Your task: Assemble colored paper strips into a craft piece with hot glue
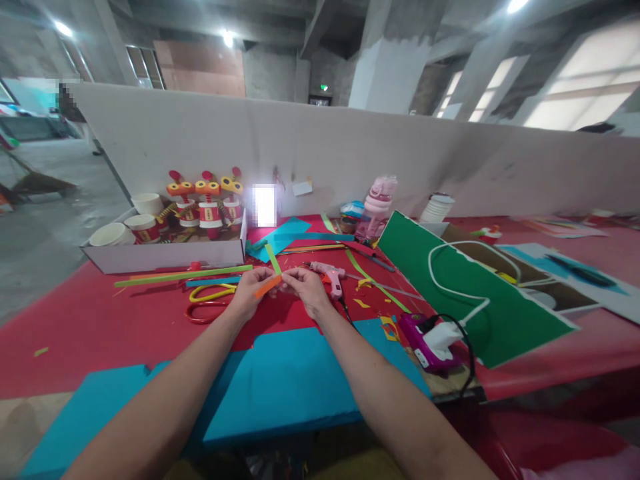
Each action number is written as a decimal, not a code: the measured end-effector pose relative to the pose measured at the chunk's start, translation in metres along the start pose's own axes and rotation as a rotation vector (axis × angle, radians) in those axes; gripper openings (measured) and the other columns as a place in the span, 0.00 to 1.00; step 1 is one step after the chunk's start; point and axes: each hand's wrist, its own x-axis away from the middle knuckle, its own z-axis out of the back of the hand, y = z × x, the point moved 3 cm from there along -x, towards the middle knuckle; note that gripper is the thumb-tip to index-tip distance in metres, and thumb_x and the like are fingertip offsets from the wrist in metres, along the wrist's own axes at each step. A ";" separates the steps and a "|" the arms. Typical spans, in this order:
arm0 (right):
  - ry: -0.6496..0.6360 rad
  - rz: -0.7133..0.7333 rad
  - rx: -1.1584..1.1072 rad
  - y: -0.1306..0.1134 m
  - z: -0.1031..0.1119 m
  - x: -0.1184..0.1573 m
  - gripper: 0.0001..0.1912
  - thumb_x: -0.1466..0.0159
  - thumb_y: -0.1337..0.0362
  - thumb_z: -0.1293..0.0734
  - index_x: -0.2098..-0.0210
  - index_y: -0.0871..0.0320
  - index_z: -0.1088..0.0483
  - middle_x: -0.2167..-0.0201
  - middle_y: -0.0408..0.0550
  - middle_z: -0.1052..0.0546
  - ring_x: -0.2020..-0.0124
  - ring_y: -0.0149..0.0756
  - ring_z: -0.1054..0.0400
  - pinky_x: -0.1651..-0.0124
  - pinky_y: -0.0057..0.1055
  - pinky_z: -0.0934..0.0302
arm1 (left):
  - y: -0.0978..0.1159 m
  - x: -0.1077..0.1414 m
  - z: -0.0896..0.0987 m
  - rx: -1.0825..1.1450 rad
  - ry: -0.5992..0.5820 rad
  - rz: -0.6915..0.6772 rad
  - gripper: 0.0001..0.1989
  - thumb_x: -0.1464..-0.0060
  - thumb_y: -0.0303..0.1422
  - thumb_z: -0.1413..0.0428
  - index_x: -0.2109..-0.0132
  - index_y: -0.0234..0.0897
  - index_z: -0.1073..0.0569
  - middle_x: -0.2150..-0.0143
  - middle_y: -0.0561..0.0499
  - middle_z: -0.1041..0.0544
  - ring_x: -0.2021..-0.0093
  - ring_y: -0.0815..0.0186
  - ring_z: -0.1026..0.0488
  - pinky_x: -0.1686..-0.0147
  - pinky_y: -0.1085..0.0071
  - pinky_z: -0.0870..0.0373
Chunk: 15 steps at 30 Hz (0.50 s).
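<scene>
Both hands meet over the red tabletop, pinching paper strips. My left hand (250, 290) is closed on an orange paper strip (268, 286), and a green paper strip (273, 257) rises from where the two strips meet. My right hand (306, 285) pinches the other end of the strips at that joint; whether they are stuck together I cannot tell. Just right of my right hand lies a pink glue gun (333, 277). Scissors with yellow and red handles (205, 311) rest left of my left hand.
A white box (165, 259) at the left holds paper cups and several cup figures (209, 213). Blue paper (290, 380) covers the front edge. At the right are a purple power strip (433, 347), a green board (465, 300) and a pink bottle (377, 207).
</scene>
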 end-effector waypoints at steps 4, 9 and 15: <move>0.000 0.059 0.054 -0.002 0.000 0.000 0.13 0.55 0.59 0.27 0.73 0.60 0.28 0.80 0.41 0.26 0.77 0.29 0.33 0.67 0.29 0.34 | 0.000 0.001 0.000 0.002 -0.010 -0.002 0.10 0.57 0.35 0.38 0.72 0.31 0.27 0.79 0.50 0.27 0.81 0.72 0.34 0.79 0.75 0.39; 0.056 0.107 0.114 -0.004 0.002 -0.003 0.10 0.52 0.60 0.29 0.73 0.60 0.28 0.80 0.42 0.26 0.77 0.29 0.33 0.69 0.27 0.37 | 0.001 0.002 -0.002 0.061 -0.032 -0.006 0.10 0.55 0.34 0.40 0.68 0.31 0.26 0.77 0.49 0.26 0.79 0.70 0.33 0.77 0.74 0.38; 0.078 0.087 0.029 0.000 0.004 -0.005 0.11 0.52 0.59 0.29 0.72 0.59 0.29 0.80 0.42 0.26 0.77 0.29 0.32 0.67 0.28 0.36 | 0.004 0.003 -0.006 0.109 -0.032 0.021 0.13 0.58 0.34 0.37 0.64 0.31 0.26 0.74 0.50 0.27 0.75 0.69 0.32 0.74 0.73 0.35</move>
